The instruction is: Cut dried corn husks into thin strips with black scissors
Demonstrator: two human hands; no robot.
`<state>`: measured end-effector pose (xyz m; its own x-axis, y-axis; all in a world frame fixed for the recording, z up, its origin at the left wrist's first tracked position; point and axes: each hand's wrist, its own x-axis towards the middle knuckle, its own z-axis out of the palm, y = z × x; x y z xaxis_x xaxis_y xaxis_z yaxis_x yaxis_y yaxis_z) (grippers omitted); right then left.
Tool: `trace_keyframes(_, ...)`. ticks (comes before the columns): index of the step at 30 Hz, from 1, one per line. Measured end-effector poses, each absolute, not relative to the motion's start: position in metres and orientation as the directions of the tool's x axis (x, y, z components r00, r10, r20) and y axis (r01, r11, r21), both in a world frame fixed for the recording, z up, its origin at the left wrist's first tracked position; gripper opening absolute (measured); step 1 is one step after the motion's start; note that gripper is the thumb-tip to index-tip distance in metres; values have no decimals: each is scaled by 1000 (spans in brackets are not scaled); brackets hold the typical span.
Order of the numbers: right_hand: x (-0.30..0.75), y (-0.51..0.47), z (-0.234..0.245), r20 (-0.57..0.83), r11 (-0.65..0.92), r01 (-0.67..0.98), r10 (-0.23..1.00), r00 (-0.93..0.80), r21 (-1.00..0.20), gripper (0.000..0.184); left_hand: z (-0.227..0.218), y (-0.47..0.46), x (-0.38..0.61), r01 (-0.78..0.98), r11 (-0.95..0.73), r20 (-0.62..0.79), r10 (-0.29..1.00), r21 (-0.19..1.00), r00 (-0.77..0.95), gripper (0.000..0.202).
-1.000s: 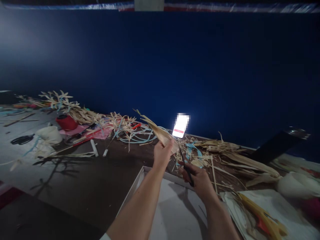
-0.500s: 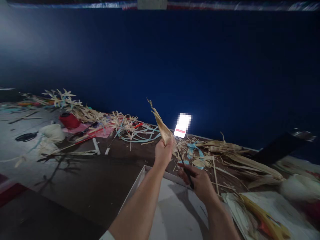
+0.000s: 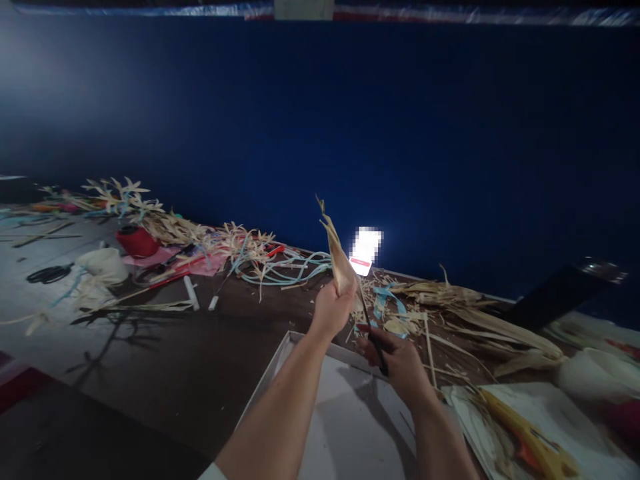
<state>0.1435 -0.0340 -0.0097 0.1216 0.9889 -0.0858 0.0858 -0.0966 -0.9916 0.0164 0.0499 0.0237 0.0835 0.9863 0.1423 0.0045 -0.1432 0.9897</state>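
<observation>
My left hand [image 3: 333, 310] is closed around the lower part of a dry corn husk [image 3: 339, 257], whose thin curled tip points up. In my right hand [image 3: 395, 363] is a pair of dark-handled scissors [image 3: 374, 343], their blades slanting up to the left against the husk's lower right edge. Whether the blades are parted I cannot tell. Both hands are over the far rim of a shallow white box [image 3: 340, 400]. Behind them a lit phone [image 3: 361, 265] leans against the dark blue wall.
Husk scraps and blue ribbon [image 3: 383, 300] lie beyond my right hand, with a heap of dry husks [image 3: 500, 327] further right. A yellow glue gun [image 3: 530, 433] rests on white sheets. Leftward are husk flowers [image 3: 125, 197], a red thread spool [image 3: 136, 240] and black scissors [image 3: 49, 274].
My left hand and the corn husk have shifted slightly right, toward the scissors, and the husk stands more upright. My right hand has barely moved.
</observation>
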Motion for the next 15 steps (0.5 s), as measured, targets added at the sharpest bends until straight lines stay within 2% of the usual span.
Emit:
trace_keyframes(7,144,-34,-7,-23,-45,151,989,143,-988,42,22,51,17,27,-148,143,981,989,133,35)
trace_keyframes(15,139,-37,5,-47,-78,177,984,172,-981,43,17,53,17,18,-126,122,982,992,145,37)
